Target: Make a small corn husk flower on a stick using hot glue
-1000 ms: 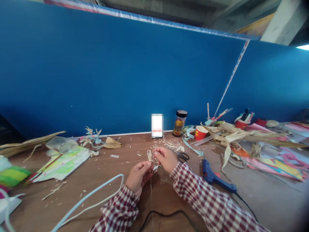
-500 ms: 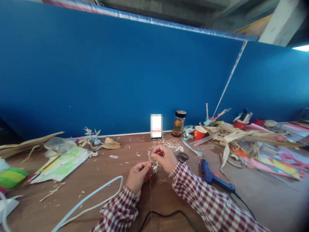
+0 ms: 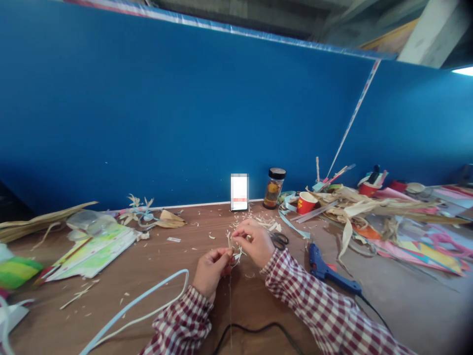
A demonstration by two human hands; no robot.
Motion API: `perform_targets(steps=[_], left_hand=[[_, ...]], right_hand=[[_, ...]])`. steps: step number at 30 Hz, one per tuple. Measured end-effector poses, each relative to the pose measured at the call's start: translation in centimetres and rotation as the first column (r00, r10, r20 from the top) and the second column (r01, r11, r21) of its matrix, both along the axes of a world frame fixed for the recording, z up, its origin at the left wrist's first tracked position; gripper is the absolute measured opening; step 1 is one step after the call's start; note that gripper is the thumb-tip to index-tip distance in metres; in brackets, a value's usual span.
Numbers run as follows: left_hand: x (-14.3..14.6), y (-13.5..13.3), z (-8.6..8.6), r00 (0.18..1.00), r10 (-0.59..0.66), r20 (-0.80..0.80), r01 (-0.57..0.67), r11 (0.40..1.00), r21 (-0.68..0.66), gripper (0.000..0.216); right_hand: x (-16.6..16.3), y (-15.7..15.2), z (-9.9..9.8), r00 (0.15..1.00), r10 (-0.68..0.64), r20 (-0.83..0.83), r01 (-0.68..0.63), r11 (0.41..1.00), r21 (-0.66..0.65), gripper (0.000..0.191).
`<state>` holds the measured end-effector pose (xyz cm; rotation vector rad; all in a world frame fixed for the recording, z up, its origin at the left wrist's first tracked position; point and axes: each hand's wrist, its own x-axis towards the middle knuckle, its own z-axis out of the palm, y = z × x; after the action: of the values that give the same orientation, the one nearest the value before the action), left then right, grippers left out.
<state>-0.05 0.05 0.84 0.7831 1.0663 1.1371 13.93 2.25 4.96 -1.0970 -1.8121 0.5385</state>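
Note:
My left hand (image 3: 212, 271) is closed in a pinch, thumb against forefinger, on a small piece of pale, thin-cut husk (image 3: 239, 256). Its narrow strips fan out between the two hands. Just above and to the right, my right hand (image 3: 255, 242) pinches at the upper end of one strip, fingertips together. How the strips join is hidden behind the fingers. Dark-handled scissors (image 3: 281, 239) lie beside my right wrist, partly covered by that hand. A thin thread-like line hangs below my left fingertips. Pale shavings (image 3: 273, 227) litter the tabletop around the hands.
Upright at the back is a bright-screened phone (image 3: 240, 192), with a black-lidded jar (image 3: 274, 191) and red paper cup (image 3: 306, 203) rightward. A blue glue gun (image 3: 332, 277) lies near my right forearm. Dried husks (image 3: 373, 209) pile at right; a white-blue cable (image 3: 140, 296) loops at left.
My right hand has shifted very slightly, its fingers a little lower and more gathered at the strip. My left hand keeps its hold.

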Motion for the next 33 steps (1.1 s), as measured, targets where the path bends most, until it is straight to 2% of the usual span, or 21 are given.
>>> perform_targets(steps=[4,11,17,24,33], left_hand=[[-0.1,0.0,0.1,1.0,0.011,-0.005,-0.011,1.0,-0.003,0.024],[0.0,0.0,0.1,0.999,0.035,0.027,-0.035,0.999,0.017,0.025],[0.0,0.2,-0.4,0.999,0.041,-0.012,-0.039,0.994,0.097,0.024],[-0.1,0.1,-0.9,0.996,0.051,-0.071,-0.036,0.981,0.19,0.023],[0.1,0.1,-0.5,0.998,0.05,0.033,-0.054,0.993,0.108,0.024]], right_hand=[[0.2,-0.5,0.2,1.0,-0.008,0.013,0.006,0.995,0.103,0.01],[0.5,-1.5,-0.2,0.999,0.024,0.034,-0.028,0.988,0.15,0.009],[0.2,-2.3,-0.3,0.998,0.028,0.059,-0.038,0.985,0.168,0.007],[0.1,-2.0,-0.4,1.0,-0.023,0.02,0.022,0.997,0.075,0.006],[0.1,-1.9,-0.3,0.999,-0.012,-0.052,0.007,0.996,-0.092,0.011]])
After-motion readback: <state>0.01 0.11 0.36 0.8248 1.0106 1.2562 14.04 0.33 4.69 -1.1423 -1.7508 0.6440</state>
